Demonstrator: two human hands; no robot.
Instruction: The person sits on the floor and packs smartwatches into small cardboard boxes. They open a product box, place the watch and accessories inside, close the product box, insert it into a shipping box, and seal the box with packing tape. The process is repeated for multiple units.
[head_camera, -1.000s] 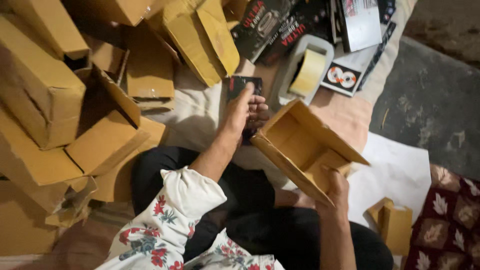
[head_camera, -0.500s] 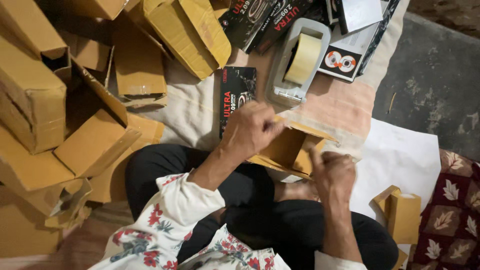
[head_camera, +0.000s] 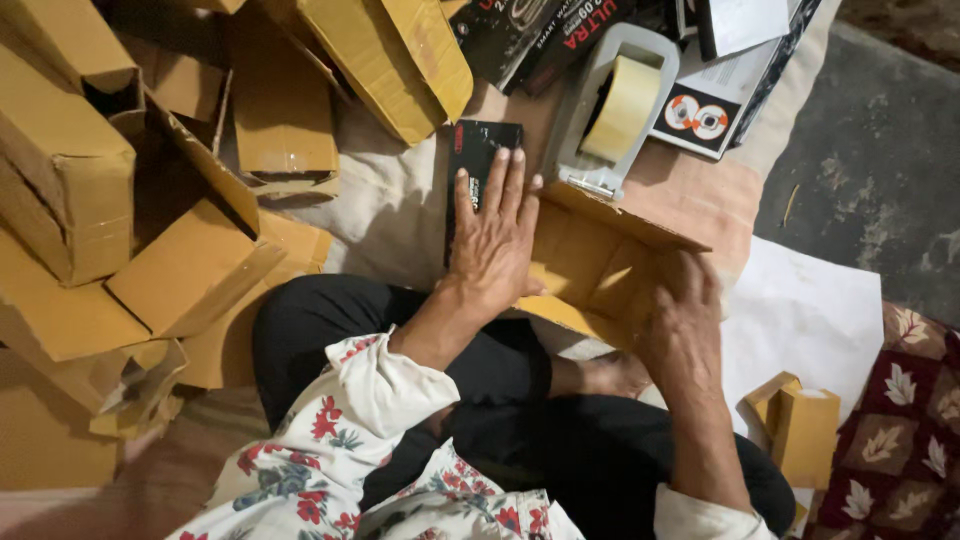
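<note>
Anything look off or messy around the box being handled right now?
Only the heap of cardboard boxes at left: tumbled at all angles, flaps gaping, some crumpled. The open box between the left hand and right hand looks intact; nothing spilled.

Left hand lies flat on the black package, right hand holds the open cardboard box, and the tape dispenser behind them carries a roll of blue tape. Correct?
Not quite. In the head view the tape dispenser carries a yellowish-tan roll, not blue. The rest stands: left hand on the black package, right hand holding the open cardboard box.

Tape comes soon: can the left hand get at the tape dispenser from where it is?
Probably yes. The left hand lies flat on the black packet, and the tape dispenser stands just beyond its fingertips with nothing between.
</note>
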